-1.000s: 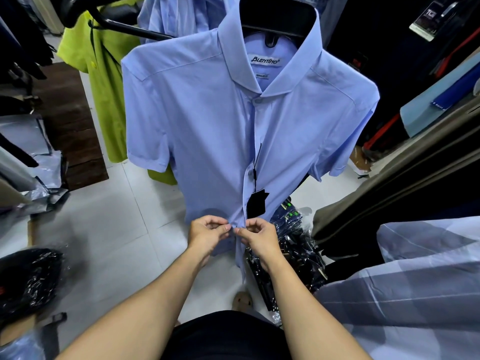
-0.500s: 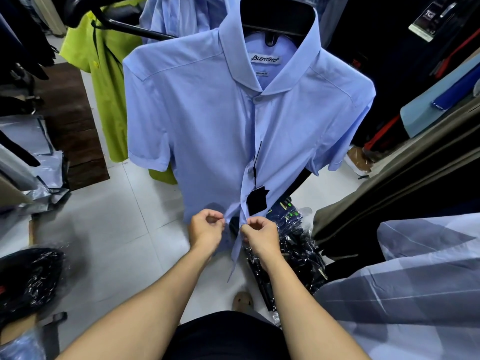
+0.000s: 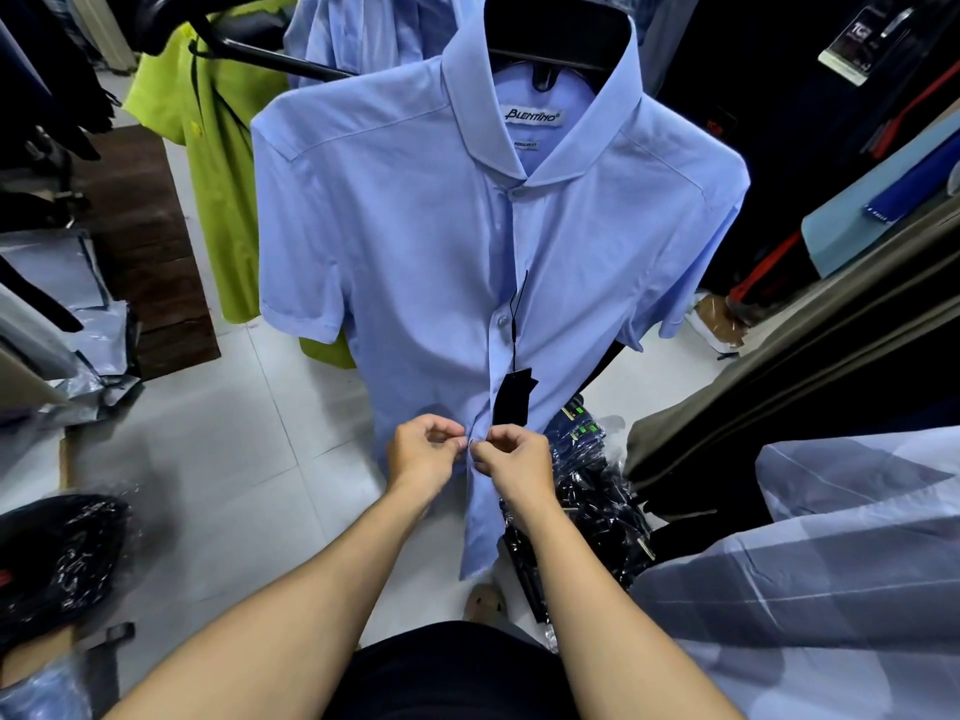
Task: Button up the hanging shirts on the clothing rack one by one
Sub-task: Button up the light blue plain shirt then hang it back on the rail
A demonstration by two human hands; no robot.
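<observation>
- At the bottom of the frame, two bare forearms are seen reaching up from the lower edge toward the middle.
- The left hand (image 3: pixel 423 452) is curled, its fingertips pinching the left front edge of the blue shirt (image 3: pixel 415 241) low on the button strip.
- The right hand (image 3: pixel 514 459) is likewise curled, thumb and forefinger pinching the right front edge; the two hands are almost touching at the strip.
- The button being worked is hidden between the fingertips.
- Below the hands, the shirt's hem is left hanging loose.
- A black tag (image 3: pixel 511 397) is hung on a thin cord just above the right hand, lying against the shirt front.
- Higher up, one fastened button (image 3: pixel 502 320) is seen mid-strip, and another at the collar.
- The shirt is hung on a black hanger (image 3: pixel 556 31) at the top centre, filling the middle of the frame.
- A lime-green shirt (image 3: pixel 218 163) is hung behind it, upper left.
- Plastic-wrapped dark garments (image 3: pixel 587 501) are piled on the floor at lower right of centre.
</observation>
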